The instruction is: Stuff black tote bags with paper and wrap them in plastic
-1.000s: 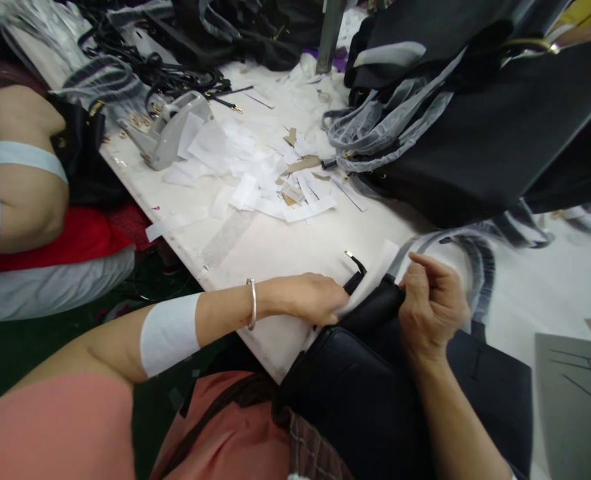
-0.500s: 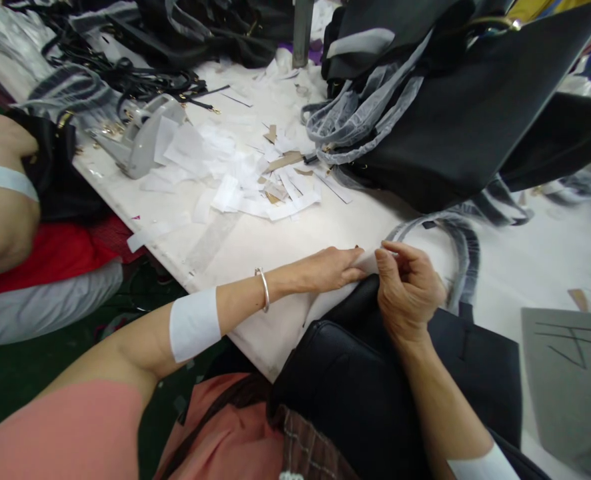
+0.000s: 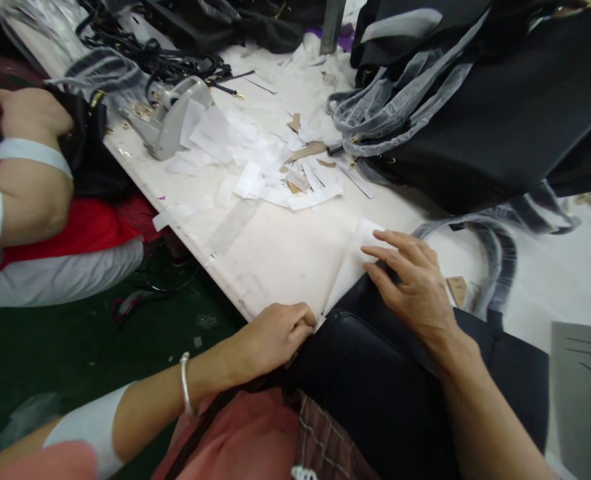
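A black bag (image 3: 375, 380) lies at the table's front edge, partly over my lap. Along its far side runs a white sheet (image 3: 348, 270). My left hand (image 3: 275, 339) is closed in a pinch at the near-left corner of the sheet, beside the bag's edge. Over the far end of the sheet and the bag's upper edge, my right hand (image 3: 410, 280) has its fingers apart and grips nothing. Plastic-wrapped handles (image 3: 495, 253) curve just beyond the right hand.
White and brown paper scraps (image 3: 295, 170) lie mid-table by a grey tape dispenser (image 3: 175, 117). Large black bags (image 3: 500, 120) stand at the back right. A grey card (image 3: 580, 393) is at the right. A co-worker's arm (image 3: 38, 180) is at the left.
My left hand has moved down and toward me to the sheet's near corner. My right hand has opened from its pinch. The view has shifted, and the co-worker's hands now show.
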A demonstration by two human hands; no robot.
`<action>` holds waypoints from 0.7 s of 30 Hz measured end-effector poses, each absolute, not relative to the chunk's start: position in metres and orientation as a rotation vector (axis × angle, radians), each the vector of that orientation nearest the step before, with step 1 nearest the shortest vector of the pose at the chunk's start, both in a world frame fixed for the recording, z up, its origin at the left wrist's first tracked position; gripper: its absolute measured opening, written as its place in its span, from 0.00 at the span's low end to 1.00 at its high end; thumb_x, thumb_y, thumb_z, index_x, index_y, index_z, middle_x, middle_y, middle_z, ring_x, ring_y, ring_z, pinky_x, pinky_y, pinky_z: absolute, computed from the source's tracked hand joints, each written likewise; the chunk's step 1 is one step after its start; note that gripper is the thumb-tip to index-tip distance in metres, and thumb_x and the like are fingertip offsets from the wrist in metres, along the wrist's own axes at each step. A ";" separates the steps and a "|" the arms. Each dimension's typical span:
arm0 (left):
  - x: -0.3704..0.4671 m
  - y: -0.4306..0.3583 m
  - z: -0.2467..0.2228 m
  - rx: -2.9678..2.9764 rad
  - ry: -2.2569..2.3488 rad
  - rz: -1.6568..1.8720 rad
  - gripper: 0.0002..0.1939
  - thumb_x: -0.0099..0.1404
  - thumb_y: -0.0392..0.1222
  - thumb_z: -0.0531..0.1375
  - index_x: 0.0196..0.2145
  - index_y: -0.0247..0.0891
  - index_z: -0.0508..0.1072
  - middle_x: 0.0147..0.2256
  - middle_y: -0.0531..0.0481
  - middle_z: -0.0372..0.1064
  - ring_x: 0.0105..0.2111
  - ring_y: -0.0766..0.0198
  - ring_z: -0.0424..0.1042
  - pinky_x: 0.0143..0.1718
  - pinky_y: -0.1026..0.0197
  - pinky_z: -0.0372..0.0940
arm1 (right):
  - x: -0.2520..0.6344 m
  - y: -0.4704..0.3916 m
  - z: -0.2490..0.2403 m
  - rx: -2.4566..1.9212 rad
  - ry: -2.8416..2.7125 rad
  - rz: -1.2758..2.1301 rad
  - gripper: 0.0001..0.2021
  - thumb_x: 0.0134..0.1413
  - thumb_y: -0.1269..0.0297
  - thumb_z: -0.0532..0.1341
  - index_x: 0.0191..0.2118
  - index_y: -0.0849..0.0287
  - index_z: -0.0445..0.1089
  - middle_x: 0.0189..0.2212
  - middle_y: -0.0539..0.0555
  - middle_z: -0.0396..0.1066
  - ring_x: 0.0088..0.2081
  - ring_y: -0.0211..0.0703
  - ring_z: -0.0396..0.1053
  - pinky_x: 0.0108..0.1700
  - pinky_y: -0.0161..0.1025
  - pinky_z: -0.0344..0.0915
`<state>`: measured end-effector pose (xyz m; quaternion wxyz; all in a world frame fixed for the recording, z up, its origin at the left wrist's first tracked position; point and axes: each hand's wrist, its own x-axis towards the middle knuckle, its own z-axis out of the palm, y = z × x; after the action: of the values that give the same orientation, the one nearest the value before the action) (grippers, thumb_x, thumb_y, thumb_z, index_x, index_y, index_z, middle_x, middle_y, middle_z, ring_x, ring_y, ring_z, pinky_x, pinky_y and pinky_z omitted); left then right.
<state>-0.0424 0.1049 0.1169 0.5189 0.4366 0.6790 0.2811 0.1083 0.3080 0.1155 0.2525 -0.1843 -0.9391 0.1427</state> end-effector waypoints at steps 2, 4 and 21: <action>-0.035 0.094 0.113 1.037 1.637 0.744 0.12 0.65 0.35 0.50 0.37 0.39 0.73 0.33 0.52 0.72 0.33 0.65 0.69 0.35 0.64 0.63 | 0.101 0.306 0.122 -0.278 -2.776 0.417 0.16 0.56 0.69 0.62 0.51 0.51 0.72 0.60 0.56 0.65 0.64 0.57 0.55 0.61 0.60 0.55; -0.028 0.091 0.106 0.884 1.548 0.809 0.11 0.64 0.36 0.51 0.41 0.38 0.72 0.31 0.53 0.70 0.30 0.66 0.68 0.32 0.65 0.62 | 0.091 0.306 0.129 -0.064 -2.998 0.438 0.19 0.54 0.72 0.62 0.51 0.50 0.72 0.58 0.54 0.67 0.65 0.57 0.53 0.64 0.63 0.49; -0.006 0.107 0.117 0.678 1.406 0.927 0.19 0.57 0.29 0.56 0.47 0.40 0.68 0.27 0.57 0.61 0.28 0.68 0.61 0.29 0.65 0.56 | 0.049 0.333 0.155 0.003 -3.531 1.359 0.12 0.39 0.80 0.62 0.20 0.54 0.72 0.15 0.41 0.66 0.20 0.33 0.63 0.25 0.31 0.55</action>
<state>-0.0058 0.1066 0.1166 0.6154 0.2944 0.6105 0.4024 0.0487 0.3335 0.1549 -0.3154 0.0008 -0.8856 0.3410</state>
